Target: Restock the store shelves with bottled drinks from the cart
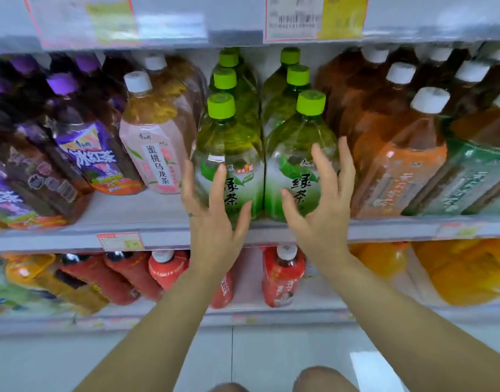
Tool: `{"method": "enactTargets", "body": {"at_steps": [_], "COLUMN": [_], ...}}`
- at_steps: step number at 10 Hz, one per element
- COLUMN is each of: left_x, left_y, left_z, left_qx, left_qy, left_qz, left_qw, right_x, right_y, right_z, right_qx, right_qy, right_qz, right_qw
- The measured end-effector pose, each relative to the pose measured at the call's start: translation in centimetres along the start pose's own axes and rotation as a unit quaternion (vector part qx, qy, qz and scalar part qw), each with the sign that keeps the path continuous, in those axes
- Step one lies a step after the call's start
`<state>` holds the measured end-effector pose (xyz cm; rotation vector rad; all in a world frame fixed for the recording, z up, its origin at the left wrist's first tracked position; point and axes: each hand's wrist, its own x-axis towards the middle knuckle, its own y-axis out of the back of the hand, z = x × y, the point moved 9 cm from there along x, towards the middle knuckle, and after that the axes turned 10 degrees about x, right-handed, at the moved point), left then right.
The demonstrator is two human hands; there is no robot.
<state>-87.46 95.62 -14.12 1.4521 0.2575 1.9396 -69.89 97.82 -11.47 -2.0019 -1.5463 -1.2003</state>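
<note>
Two rows of green-tea bottles with lime caps stand on the middle shelf (164, 222). The front left green bottle (229, 154) and the front right green bottle (297, 154) stand side by side at the shelf's front edge. My left hand (215, 213) is spread, fingers straight, in front of the left bottle's label. In front of the right bottle's label is my right hand (322, 205), also spread with straight fingers. Neither hand holds anything; whether the fingertips touch the bottles I cannot tell.
A pink peach-tea bottle (155, 140) and purple-capped bottles (82, 142) stand to the left, orange-labelled white-capped bottles (398, 154) to the right. Red bottles (282, 275) and orange juice (464, 273) fill the lower shelf. Price tags hang on the shelf edges. The cart is out of view.
</note>
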Motion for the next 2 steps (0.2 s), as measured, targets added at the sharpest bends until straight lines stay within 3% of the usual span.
{"method": "enactTargets", "body": {"at_steps": [1,2], "left_x": [0.20,0.00], "left_y": [0.49,1.31], "left_z": [0.67,0.87], "left_qx": [0.020,0.062], "left_qy": [-0.004,0.023], "left_qz": [-0.054,-0.156], "left_qw": [0.998,0.986], "right_x": [0.62,0.74], "right_y": [0.11,0.52], "right_z": [-0.88,-1.53], "right_qx": [-0.017,-0.061], "right_qy": [-0.036,-0.066], "right_qz": [-0.041,-0.128], "right_qw": [0.998,0.988]}}
